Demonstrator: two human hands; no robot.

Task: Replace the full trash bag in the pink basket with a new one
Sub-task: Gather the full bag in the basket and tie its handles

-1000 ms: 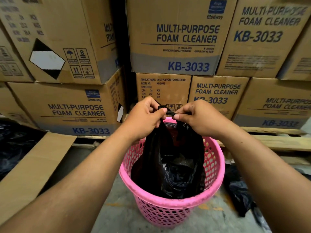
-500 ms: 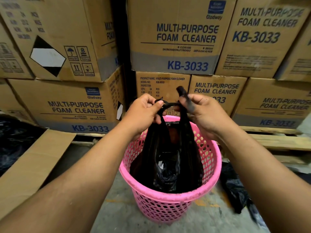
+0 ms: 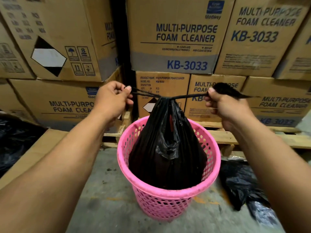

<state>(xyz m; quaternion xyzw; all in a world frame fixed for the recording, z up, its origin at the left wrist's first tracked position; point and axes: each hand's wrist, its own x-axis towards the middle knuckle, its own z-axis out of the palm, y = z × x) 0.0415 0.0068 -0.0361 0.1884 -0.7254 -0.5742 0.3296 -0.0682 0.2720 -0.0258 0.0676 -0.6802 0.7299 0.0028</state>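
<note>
A pink perforated basket (image 3: pixel 170 191) stands on the concrete floor in front of me. Inside it sits a full black trash bag (image 3: pixel 165 148), its top gathered to a tight neck above the rim. My left hand (image 3: pixel 111 100) grips one twisted black handle strand out to the left. My right hand (image 3: pixel 223 105) grips the other strand out to the right, with a loose end sticking out past the fist. Both strands are stretched taut and meet at a knot over the bag's neck.
Stacked cardboard boxes (image 3: pixel 175 36) of foam cleaner on a wooden pallet (image 3: pixel 223 137) form a wall right behind the basket. A flat sheet of cardboard (image 3: pixel 38 148) lies at the left. Crumpled black plastic (image 3: pixel 244 187) lies on the floor to the basket's right.
My hands were close together over the bag's top, working the handles. They have pulled apart sideways, drawing the strands tight and closing the bag's neck.
</note>
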